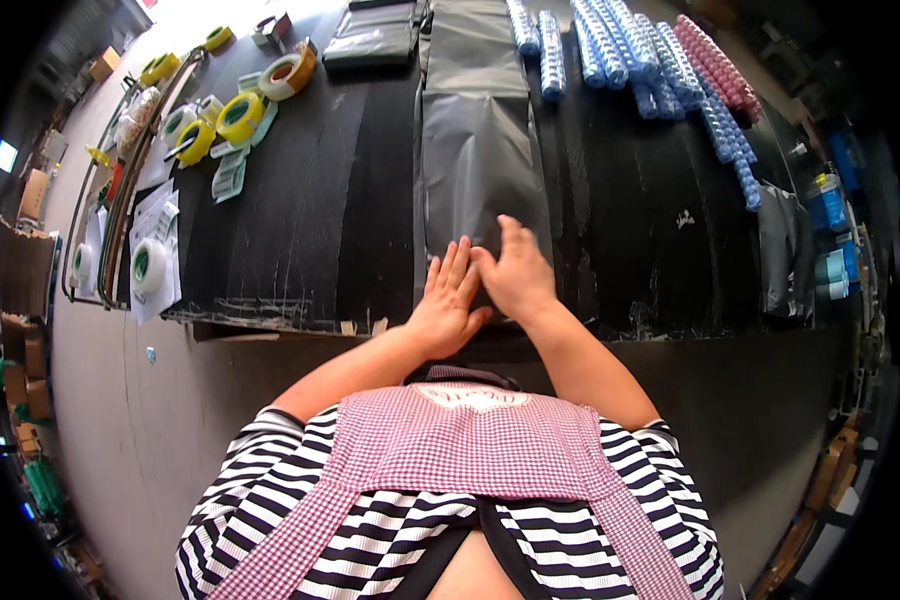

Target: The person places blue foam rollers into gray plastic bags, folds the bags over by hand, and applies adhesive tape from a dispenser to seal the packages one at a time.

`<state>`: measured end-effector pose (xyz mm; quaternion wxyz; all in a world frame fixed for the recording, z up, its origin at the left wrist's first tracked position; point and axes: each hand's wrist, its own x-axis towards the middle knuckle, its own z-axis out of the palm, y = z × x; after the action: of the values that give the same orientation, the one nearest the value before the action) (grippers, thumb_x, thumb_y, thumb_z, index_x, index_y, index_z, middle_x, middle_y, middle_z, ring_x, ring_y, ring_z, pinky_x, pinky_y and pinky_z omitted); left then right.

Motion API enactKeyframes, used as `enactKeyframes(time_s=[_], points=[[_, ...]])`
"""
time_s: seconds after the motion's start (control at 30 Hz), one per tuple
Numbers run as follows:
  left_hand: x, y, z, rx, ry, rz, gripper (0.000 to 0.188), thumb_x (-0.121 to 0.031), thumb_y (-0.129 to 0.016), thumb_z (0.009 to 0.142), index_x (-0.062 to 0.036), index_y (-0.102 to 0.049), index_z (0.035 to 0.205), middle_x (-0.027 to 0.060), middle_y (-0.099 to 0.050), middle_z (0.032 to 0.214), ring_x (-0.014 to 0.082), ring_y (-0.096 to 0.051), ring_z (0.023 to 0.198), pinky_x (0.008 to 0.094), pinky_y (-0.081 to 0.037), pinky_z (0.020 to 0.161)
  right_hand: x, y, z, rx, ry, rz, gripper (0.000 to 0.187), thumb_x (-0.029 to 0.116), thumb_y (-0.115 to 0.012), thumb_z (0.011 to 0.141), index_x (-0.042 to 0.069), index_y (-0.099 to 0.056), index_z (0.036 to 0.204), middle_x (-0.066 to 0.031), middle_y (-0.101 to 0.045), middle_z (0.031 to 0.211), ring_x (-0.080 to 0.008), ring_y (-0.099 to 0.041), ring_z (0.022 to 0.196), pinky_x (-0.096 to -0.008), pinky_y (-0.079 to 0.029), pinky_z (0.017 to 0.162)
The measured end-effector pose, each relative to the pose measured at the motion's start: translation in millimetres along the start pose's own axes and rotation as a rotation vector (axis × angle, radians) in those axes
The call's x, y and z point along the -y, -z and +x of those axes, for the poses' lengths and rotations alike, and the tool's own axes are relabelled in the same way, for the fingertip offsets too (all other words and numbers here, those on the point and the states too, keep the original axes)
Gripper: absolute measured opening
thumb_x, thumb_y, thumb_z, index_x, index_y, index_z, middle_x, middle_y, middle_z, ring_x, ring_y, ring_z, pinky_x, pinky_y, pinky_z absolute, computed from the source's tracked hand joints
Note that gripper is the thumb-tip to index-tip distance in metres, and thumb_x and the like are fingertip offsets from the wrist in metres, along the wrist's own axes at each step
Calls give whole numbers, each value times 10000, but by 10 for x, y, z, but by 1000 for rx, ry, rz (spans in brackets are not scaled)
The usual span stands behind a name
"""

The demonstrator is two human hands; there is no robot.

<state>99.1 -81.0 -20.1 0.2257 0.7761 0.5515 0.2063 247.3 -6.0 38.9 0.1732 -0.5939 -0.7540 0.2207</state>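
A long strip of shiny dark grey plastic film (475, 140) lies down the middle of the black table, running from the far edge to the near one. My left hand (448, 308) rests on its near end with the fingers stretched out and pointing away from me. Beside it my right hand (516, 272) is over the film's right side, fingers extended and slightly blurred, thumb close to the left hand's fingertips. Neither hand holds anything. Both hands cover part of the film's near end.
Tape rolls (240, 118), labels (229, 175) and a white roll on papers (149, 266) lie at left. A stack of black plastic bags (370, 38) sits at the back. Blue-and-white rolls (615, 45) and pink rolls (718, 70) lie back right; grey film (785, 250) hangs over the right edge.
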Motion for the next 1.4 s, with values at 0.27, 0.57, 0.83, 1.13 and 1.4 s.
enactKeyframes(time_s=[0.27,0.57,0.83,1.13,1.4], points=[[389,378,-221,-534,176,-765,374,37,-599,894,-21,-574,1263,148,-503,1448,234,-581,1207,345,-480,1021,335,8,370,315,-250,-191,1128,528,-781,799,-118,-209,1526,-278,-600,1285,-362,-649,1178,-405,-550,971],[398,190,-72,-239,57,-852,332,120,-572,903,-37,-594,1195,110,-529,1423,145,-597,1111,285,-480,984,-1472,747,-177,335,-407,1791,410,308,-700,887,-17,-679,1137,-149,-733,937,-206,-729,752,-338,-577,638],[-32,341,32,0,-16,-177,300,-51,-726,821,-54,-658,1114,158,-565,1388,367,-559,1226,453,-448,1054,-3400,3090,-687,-531,-182,614,853,92,-843,744,-47,-435,1480,-142,-611,1342,-251,-594,1195,-361,-477,1044],[-417,24,-47,-103,131,125,300,1,-678,775,-65,-654,1067,166,-535,1448,392,-504,1289,478,-394,1103,-5661,3754,-147,-360,-977,-402,683,96,-541,936,266,-379,1577,-102,-503,1524,-340,-489,1387,-481,-371,1152],[-724,-32,-2,-26,266,222,355,45,-635,777,-35,-593,1120,193,-448,1527,422,-466,1326,487,-394,1119,-5841,3472,1507,-605,-336,-382,637,60,-480,864,29,-440,1499,-236,-455,1533,-346,-400,1455,-407,-297,1226]])
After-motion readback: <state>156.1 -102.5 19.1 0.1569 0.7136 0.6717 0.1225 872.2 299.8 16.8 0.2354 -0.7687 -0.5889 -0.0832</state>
